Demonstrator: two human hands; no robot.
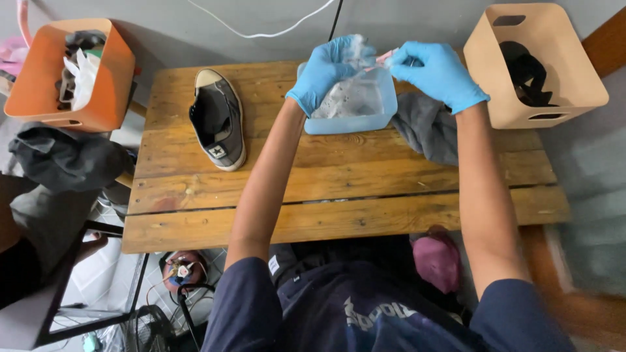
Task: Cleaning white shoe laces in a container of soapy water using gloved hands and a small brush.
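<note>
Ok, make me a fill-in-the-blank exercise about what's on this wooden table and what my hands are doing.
1. Both hands wear ____ gloves; the left hand is over the pale blue tub.
2. The right hand pinches a thin ____ stick above the tub.
3. A single grey ____ lies on the wooden table.
4. A grey cloth lies between the tub and the ____ bin.

Missing words: blue; pink; sneaker; beige

Blurred by motion: small pink item [383,58] pinched at right hand [437,72]. Masked by left hand [329,68]: tub [352,120] far rim.
</note>
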